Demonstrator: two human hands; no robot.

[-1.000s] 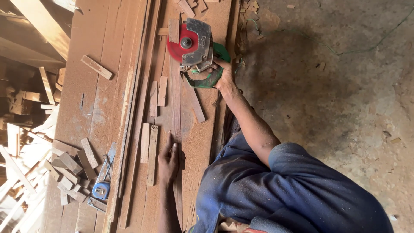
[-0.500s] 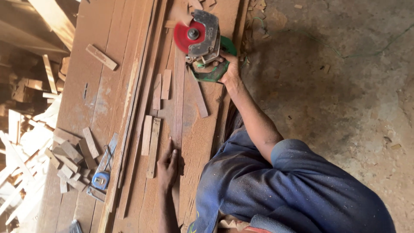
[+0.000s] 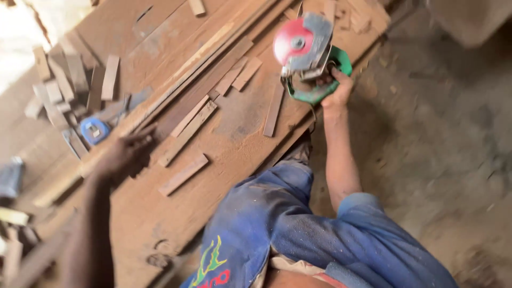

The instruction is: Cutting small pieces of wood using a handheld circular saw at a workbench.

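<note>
Rough woodworking workshop, wide plank desk (image 3: pixel 234 154) dusted with sawdust, short timber offcuts (image 3: pixel 69 80) scattered about, red and green circular saw (image 3: pixel 306 53), blue tape measure (image 3: pixel 94 129), bare dirt floor (image 3: pixel 442 160)

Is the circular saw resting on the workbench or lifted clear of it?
Cannot tell. The right hand grips the circular saw by its green handle over the workbench edge, but contact isn't visible.

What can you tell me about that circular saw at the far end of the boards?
The circular saw is a handheld power tool with a round red blade guard, a grey metal body and base plate, and a green loop handle. It sits tilted on the reddish wooden boards near their far edge, beside the dirt floor. The right hand closes around the green handle; nothing else touches it. The blade itself is hidden. The left hand is apart from it, over the boards.
</note>
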